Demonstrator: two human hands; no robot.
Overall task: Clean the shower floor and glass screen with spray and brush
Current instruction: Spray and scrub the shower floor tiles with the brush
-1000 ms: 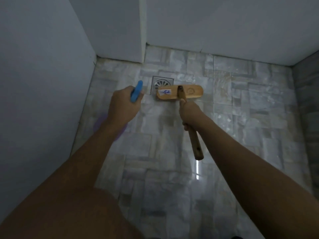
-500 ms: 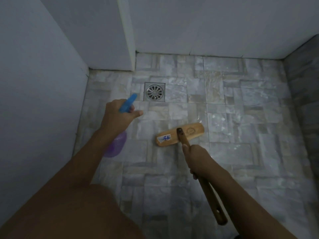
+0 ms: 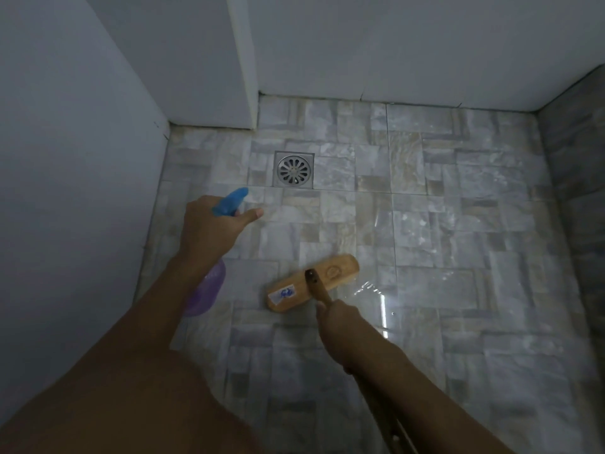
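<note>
Scrubbing stage, floor only, judged partway done. Shower floor [image 3: 442,224] fills centre and right of frame, stone-pattern tiles; wet sheen and a light streak show at right of centre, so that patch looks already wetted, though no foam is clear. Walls [image 3: 65,126] take the left and top of frame; no glass screen can be made out, so that half of the task looks not yet begun. Brush [image 3: 312,282], wooden head flat on the tiles at lower centre, long handle running down to the bottom edge. Spray bottle [image 3: 209,286], purple body at left of centre, blue nozzle aimed toward upper centre. Left hand [image 3: 209,231] wrapped round the bottle neck, forefinger stretched out straight. Right hand [image 3: 340,326] closed round the brush handle just below the head. Drain [image 3: 293,168], square metal grate at upper centre, well apart from the brush, tiles around it look duller.
</note>
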